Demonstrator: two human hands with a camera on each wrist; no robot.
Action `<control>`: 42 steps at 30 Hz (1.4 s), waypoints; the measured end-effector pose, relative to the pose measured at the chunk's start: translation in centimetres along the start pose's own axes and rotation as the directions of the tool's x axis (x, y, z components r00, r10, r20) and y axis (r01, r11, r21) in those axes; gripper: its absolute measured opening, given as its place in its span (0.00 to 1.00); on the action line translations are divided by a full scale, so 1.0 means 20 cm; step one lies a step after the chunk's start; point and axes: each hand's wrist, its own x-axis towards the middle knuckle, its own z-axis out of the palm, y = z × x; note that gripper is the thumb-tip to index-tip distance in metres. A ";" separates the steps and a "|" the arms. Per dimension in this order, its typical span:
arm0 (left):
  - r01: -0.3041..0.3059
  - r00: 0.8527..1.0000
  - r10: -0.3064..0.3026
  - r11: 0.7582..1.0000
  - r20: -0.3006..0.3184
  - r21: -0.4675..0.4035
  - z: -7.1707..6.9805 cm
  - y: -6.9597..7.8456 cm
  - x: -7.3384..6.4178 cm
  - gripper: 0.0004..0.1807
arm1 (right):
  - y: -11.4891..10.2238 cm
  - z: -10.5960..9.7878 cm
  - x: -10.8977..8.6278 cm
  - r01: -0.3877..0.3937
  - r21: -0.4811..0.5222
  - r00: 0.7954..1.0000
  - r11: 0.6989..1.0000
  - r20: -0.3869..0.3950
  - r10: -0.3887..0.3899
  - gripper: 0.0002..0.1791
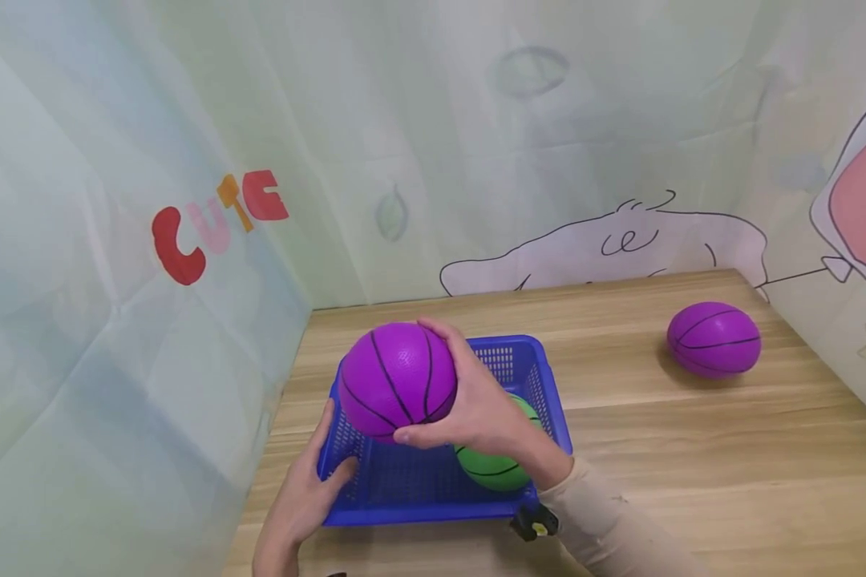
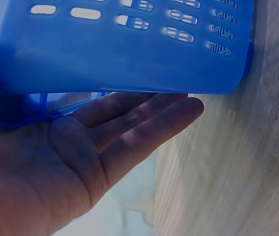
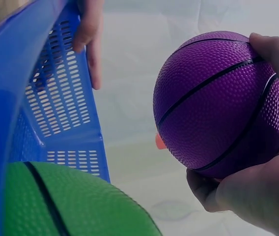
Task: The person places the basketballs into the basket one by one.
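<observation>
A purple toy basketball (image 1: 395,378) with black lines is held up over the left part of a blue plastic basket (image 1: 433,513). My right hand (image 1: 479,405) grips it from the right, thumb at the front and fingers round the far side. The right wrist view shows the same purple ball (image 3: 213,103) above the basket's rim. Inside the basket, at the right, lies a green ball (image 1: 492,471), partly covered by my right wrist. My left hand (image 1: 301,490) holds the basket's left wall, thumb over the rim and fingers along the outside (image 2: 129,128).
Another purple ball (image 1: 714,340) sits on the wooden table (image 1: 657,449) at the far right. Printed cloth (image 1: 375,144) hangs behind and along both sides of the table. A small black device (image 1: 536,522) is at my right wrist, by the basket's front corner.
</observation>
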 end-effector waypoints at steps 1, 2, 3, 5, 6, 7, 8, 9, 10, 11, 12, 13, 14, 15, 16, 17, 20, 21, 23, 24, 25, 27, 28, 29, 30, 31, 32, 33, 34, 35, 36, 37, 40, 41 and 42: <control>0.000 1.000 0.000 1.000 -0.004 0.004 0.00 0.00 0.00 0.51 | 0.01 0.00 0.00 0.001 -0.013 1.000 1.000 0.002 -0.001 0.69; -0.003 1.000 0.003 1.000 -0.007 0.010 0.00 0.00 0.00 0.50 | 0.01 0.01 0.00 0.001 -0.027 1.000 1.000 0.006 -0.001 0.69; -0.005 1.000 0.005 1.000 -0.011 0.018 0.00 0.00 0.00 0.49 | 0.02 0.01 0.00 0.001 -0.050 1.000 0.999 0.009 -0.001 0.70; -0.011 1.000 0.012 1.000 -0.019 0.026 0.00 0.01 0.00 0.48 | 0.03 0.02 0.00 0.004 -0.095 1.000 0.995 0.017 -0.002 0.70; -0.013 1.000 0.014 1.000 -0.022 0.028 0.00 0.01 0.00 0.48 | 0.03 0.02 0.00 0.003 -0.115 1.000 0.993 0.023 -0.001 0.71; -0.016 1.000 0.017 0.999 -0.026 0.033 0.00 0.01 0.00 0.48 | 0.04 0.02 -0.01 -0.002 -0.133 1.000 0.991 0.030 0.006 0.71; -0.015 1.000 0.016 0.999 -0.025 0.035 0.00 0.01 0.00 0.48 | 0.04 0.03 -0.01 -0.007 -0.157 0.999 0.988 0.037 0.013 0.71; -0.015 1.000 0.016 0.999 -0.025 0.035 0.00 0.01 0.00 0.48 | 0.05 0.03 -0.01 -0.010 -0.180 0.999 0.984 0.046 0.019 0.71; -0.016 1.000 0.017 0.999 -0.026 0.033 0.00 0.01 0.00 0.48 | 0.05 0.04 -0.01 -0.015 -0.201 0.998 0.979 0.055 0.027 0.72; -0.017 1.000 0.018 0.999 -0.025 0.031 0.00 0.00 0.00 0.48 | 0.05 0.04 -0.02 -0.021 -0.219 0.997 0.976 0.068 0.036 0.72; -0.020 0.999 0.020 0.999 -0.024 0.031 0.00 0.00 0.00 0.48 | 0.05 0.05 -0.02 -0.026 -0.244 0.996 0.969 0.079 0.047 0.72; -0.024 0.999 0.024 0.999 -0.024 0.030 0.00 0.00 0.01 0.47 | 0.06 0.05 -0.02 -0.027 -0.272 0.995 0.962 0.088 0.053 0.73; -0.028 0.999 0.029 0.999 -0.022 0.024 0.00 0.00 0.00 0.47 | 0.06 0.05 -0.02 -0.027 -0.302 0.993 0.953 0.097 0.060 0.73; -0.033 0.999 0.034 0.999 -0.022 0.017 0.00 0.00 0.01 0.46 | 0.06 0.06 -0.03 -0.027 -0.328 0.992 0.944 0.105 0.065 0.74; -0.041 0.999 0.041 0.999 -0.022 0.013 0.00 0.00 0.00 0.44 | 0.07 0.06 -0.03 -0.027 -0.356 0.991 0.934 0.111 0.071 0.74; -0.045 0.999 0.045 0.999 -0.019 0.005 0.00 0.00 0.00 0.43 | 0.07 0.07 -0.03 -0.025 -0.386 0.990 0.922 0.116 0.076 0.74; -0.059 0.998 0.058 0.998 -0.018 -0.022 0.00 -0.01 0.00 0.39 | 0.08 0.08 -0.04 -0.018 -0.474 0.989 0.880 0.123 0.087 0.75; -0.062 0.998 0.062 0.998 -0.018 -0.027 0.00 -0.01 0.00 0.38 | 0.08 0.08 -0.04 -0.015 -0.499 0.988 0.866 0.125 0.089 0.75; -0.067 0.998 0.066 0.997 -0.021 -0.036 0.00 -0.01 0.01 0.37 | 0.08 0.09 -0.04 -0.006 -0.548 0.987 0.837 0.130 0.092 0.75; -0.069 0.997 0.068 0.997 -0.024 -0.037 0.00 -0.01 0.01 0.37 | 0.09 0.10 -0.04 0.000 -0.569 0.987 0.822 0.133 0.092 0.75; -0.068 0.997 0.067 0.997 -0.026 -0.039 0.01 -0.01 0.01 0.37 | 0.09 0.10 -0.04 0.004 -0.589 0.986 0.808 0.136 0.094 0.75; -0.060 0.998 0.059 0.997 -0.026 -0.044 0.01 -0.01 0.01 0.37 | 0.09 0.12 -0.05 0.012 -0.627 0.985 0.779 0.142 0.100 0.76; -0.058 0.998 0.056 0.997 -0.025 -0.049 0.01 -0.01 0.01 0.37 | 0.10 0.12 -0.05 0.013 -0.645 0.984 0.764 0.144 0.105 0.76; -0.053 0.998 0.052 0.997 -0.023 -0.052 0.01 -0.01 0.01 0.37 | 0.10 0.13 -0.05 0.013 -0.664 0.983 0.748 0.145 0.111 0.76; -0.050 0.999 0.049 0.997 -0.023 -0.056 0.01 -0.01 0.01 0.37 | 0.10 0.14 -0.05 0.015 -0.682 0.982 0.731 0.146 0.116 0.77; -0.046 0.999 0.045 0.997 -0.021 -0.058 0.01 -0.01 0.02 0.37 | 0.10 0.14 -0.05 0.015 -0.699 0.982 0.715 0.147 0.122 0.77; -0.042 0.999 0.041 0.997 -0.020 -0.059 0.01 -0.01 0.02 0.37 | 0.11 0.15 -0.05 0.019 -0.717 0.981 0.697 0.148 0.126 0.77; -0.038 0.999 0.037 0.998 -0.018 -0.058 0.01 -0.01 0.02 0.37 | 0.11 0.16 -0.05 0.025 -0.736 0.980 0.676 0.151 0.128 0.76; -0.034 0.999 0.033 0.998 -0.017 -0.058 0.01 -0.01 0.02 0.37 | 0.11 0.16 -0.05 0.033 -0.752 0.979 0.659 0.156 0.129 0.75; -0.029 0.999 0.029 0.998 -0.015 -0.056 0.01 -0.01 0.02 0.38 | 0.12 0.17 -0.05 0.048 -0.762 0.978 0.646 0.168 0.126 0.74; -0.026 1.000 0.026 0.998 -0.014 -0.056 0.01 0.00 0.02 0.38 | 0.12 0.17 -0.06 0.065 -0.772 0.975 0.632 0.183 0.124 0.71; -0.024 1.000 0.023 0.998 -0.012 -0.056 0.01 0.00 0.02 0.38 | 0.13 0.17 -0.06 0.085 -0.781 0.972 0.618 0.202 0.121 0.68; -0.026 1.000 0.025 0.998 -0.014 -0.058 0.01 0.00 0.02 0.38 | 0.13 0.17 -0.07 0.152 -0.791 0.959 0.593 0.263 0.105 0.59; -0.030 0.999 0.029 0.998 -0.016 -0.057 0.01 0.00 0.02 0.38 | 0.13 0.17 -0.07 0.170 -0.789 0.955 0.590 0.280 0.099 0.56; -0.033 0.999 0.032 0.998 -0.018 -0.058 0.01 0.00 0.02 0.38 | 0.13 0.17 -0.07 0.183 -0.792 0.951 0.583 0.292 0.097 0.53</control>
